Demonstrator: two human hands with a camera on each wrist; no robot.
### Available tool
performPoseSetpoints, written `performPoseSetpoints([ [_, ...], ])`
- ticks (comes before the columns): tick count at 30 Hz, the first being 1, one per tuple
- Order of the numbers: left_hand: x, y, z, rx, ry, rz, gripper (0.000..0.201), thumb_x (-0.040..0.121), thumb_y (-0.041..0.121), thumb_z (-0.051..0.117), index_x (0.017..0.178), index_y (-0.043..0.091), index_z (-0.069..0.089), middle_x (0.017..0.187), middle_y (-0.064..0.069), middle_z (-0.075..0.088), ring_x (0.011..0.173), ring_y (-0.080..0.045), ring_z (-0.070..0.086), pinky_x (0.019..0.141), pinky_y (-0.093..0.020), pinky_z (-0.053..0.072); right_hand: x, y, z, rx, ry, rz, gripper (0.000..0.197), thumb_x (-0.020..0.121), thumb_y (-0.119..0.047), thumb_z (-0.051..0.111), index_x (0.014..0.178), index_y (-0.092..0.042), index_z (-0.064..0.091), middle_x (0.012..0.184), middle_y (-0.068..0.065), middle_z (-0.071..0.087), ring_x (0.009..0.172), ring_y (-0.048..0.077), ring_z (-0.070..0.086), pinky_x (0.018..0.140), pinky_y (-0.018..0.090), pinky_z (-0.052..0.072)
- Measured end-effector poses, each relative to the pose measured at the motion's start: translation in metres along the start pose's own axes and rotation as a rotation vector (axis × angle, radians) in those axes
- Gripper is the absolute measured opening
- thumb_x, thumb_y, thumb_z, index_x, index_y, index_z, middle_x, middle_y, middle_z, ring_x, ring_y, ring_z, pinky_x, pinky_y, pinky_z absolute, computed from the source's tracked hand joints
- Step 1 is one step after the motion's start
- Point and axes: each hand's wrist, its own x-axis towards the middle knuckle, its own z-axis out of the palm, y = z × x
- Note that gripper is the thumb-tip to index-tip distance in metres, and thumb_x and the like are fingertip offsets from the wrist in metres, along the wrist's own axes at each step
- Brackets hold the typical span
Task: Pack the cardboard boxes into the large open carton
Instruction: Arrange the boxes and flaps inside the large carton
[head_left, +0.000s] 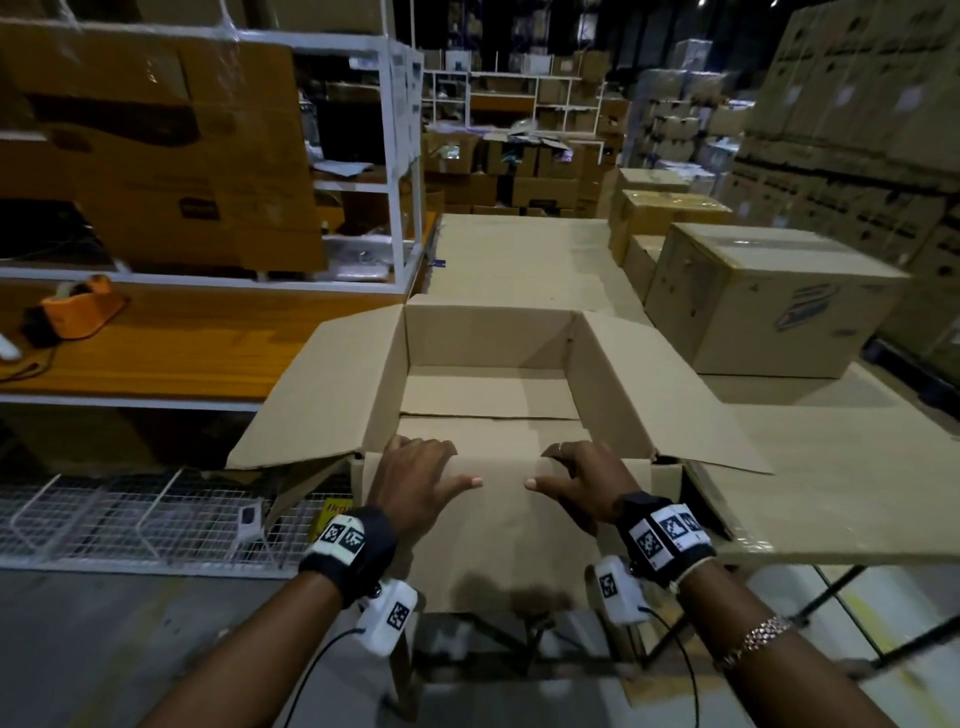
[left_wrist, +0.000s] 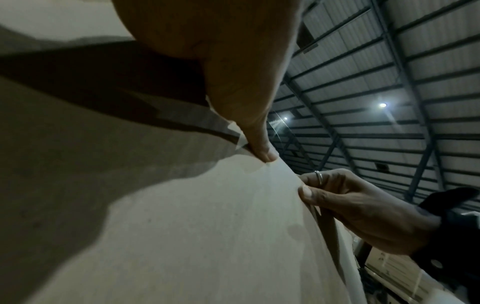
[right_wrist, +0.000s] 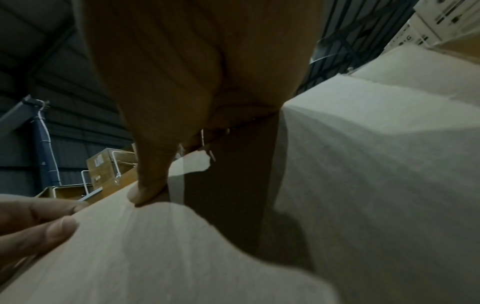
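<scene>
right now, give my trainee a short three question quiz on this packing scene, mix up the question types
1. True or false: the large open carton already holds a packed box.
2. Multiple choice: where do the left hand and right hand hold? A) the orange tape dispenser B) the carton's near flap C) the sealed box
3. Fill in: the sealed box stands on the carton's ____ side.

Key: 1 false, its floor is bare. 2 B, fingers curl over the flap's edge. 3 right.

Plain tan carton (head_left: 488, 332), orange tape dispenser (head_left: 78, 309), black-and-white checker-patterned wrist tags (head_left: 667, 535).
</scene>
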Motion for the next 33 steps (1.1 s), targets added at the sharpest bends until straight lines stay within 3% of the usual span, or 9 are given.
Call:
performPoseSetpoints([
  [4, 0.001, 0.001, 0.005, -0.019, 0.073, -0.012, 0.066, 0.082, 0.084, 0.035, 0.092, 0.026, 0.065, 0.089, 0.006, 0.069, 0.086, -0.019, 0.059, 0.088, -0.039, 0.032, 0.005, 0.007, 0.006, -0.044, 0.069, -0.051, 0.045, 0.084, -0.067, 0.066, 0.101, -0.026, 0.074, 0.080, -0.013, 0.064, 0.077, 0.011, 0.058, 0.089, 0.035, 0.035],
  [6, 0.004, 0.001, 0.008, -0.014, 0.080, -0.025, 0.063, 0.081, 0.084, 0.036, 0.090, 0.028, 0.063, 0.088, 0.007, 0.067, 0.085, -0.019, 0.058, 0.087, -0.039, 0.031, 0.009, 0.008, 0.008, -0.041, 0.071, -0.055, 0.045, 0.084, -0.069, 0.063, 0.098, -0.026, 0.073, 0.079, -0.013, 0.066, 0.078, 0.013, 0.060, 0.094, 0.037, 0.035],
  [13, 0.016, -0.006, 0.016, -0.032, 0.123, -0.002, 0.062, 0.081, 0.083, 0.043, 0.084, 0.024, 0.063, 0.082, 0.004, 0.067, 0.079, -0.023, 0.060, 0.081, -0.039, 0.032, 0.016, 0.008, 0.006, -0.041, 0.082, -0.053, 0.044, 0.085, -0.067, 0.063, 0.095, -0.026, 0.072, 0.083, -0.006, 0.070, 0.085, 0.020, 0.061, 0.089, 0.035, 0.029],
  [17, 0.013, -0.006, 0.014, -0.015, 0.120, 0.007, 0.065, 0.081, 0.083, 0.044, 0.087, 0.022, 0.065, 0.084, 0.003, 0.069, 0.081, -0.024, 0.061, 0.080, -0.037, 0.030, 0.011, 0.011, 0.013, -0.061, 0.097, -0.052, 0.061, 0.075, -0.083, 0.044, 0.096, -0.031, 0.068, 0.086, -0.008, 0.068, 0.087, 0.018, 0.058, 0.091, 0.037, 0.036],
  [23, 0.014, -0.004, 0.010, -0.007, 0.094, -0.011, 0.095, 0.075, 0.098, 0.022, 0.098, 0.019, 0.069, 0.094, -0.001, 0.073, 0.090, -0.026, 0.065, 0.087, -0.043, 0.039, 0.010, 0.010, 0.016, -0.177, 0.102, -0.091, 0.057, 0.075, -0.084, 0.047, 0.102, -0.036, 0.059, 0.095, -0.012, 0.067, 0.091, 0.016, 0.058, 0.090, 0.037, 0.036],
  [28, 0.014, 0.002, 0.008, 0.063, 0.067, -0.032, 0.075, 0.080, 0.084, 0.034, 0.098, 0.019, 0.068, 0.091, -0.002, 0.072, 0.088, -0.028, 0.064, 0.086, -0.044, 0.039, 0.007, 0.006, 0.019, -0.174, 0.140, -0.081, 0.048, 0.077, -0.082, 0.048, 0.094, -0.038, 0.054, 0.087, -0.016, 0.062, 0.085, 0.013, 0.056, 0.086, 0.035, 0.034],
  [31, 0.012, 0.006, 0.000, 0.081, -0.002, -0.053, 0.077, 0.080, 0.086, 0.034, 0.106, 0.021, 0.067, 0.101, -0.001, 0.071, 0.097, -0.027, 0.063, 0.092, -0.042, 0.039, 0.005, 0.007, 0.017, -0.175, 0.128, -0.080, 0.055, 0.076, -0.084, 0.049, 0.103, -0.036, 0.059, 0.094, -0.014, 0.065, 0.091, 0.015, 0.057, 0.087, 0.035, 0.037],
  [33, 0.013, 0.010, -0.007, 0.066, -0.038, -0.067, 0.072, 0.082, 0.084, 0.046, 0.117, 0.023, 0.065, 0.111, 0.000, 0.069, 0.107, -0.024, 0.062, 0.098, -0.041, 0.038, 0.004, 0.008, 0.012, -0.169, 0.105, -0.101, 0.060, 0.076, -0.081, 0.054, 0.114, -0.035, 0.062, 0.105, -0.010, 0.065, 0.103, 0.017, 0.057, 0.091, 0.036, 0.041],
])
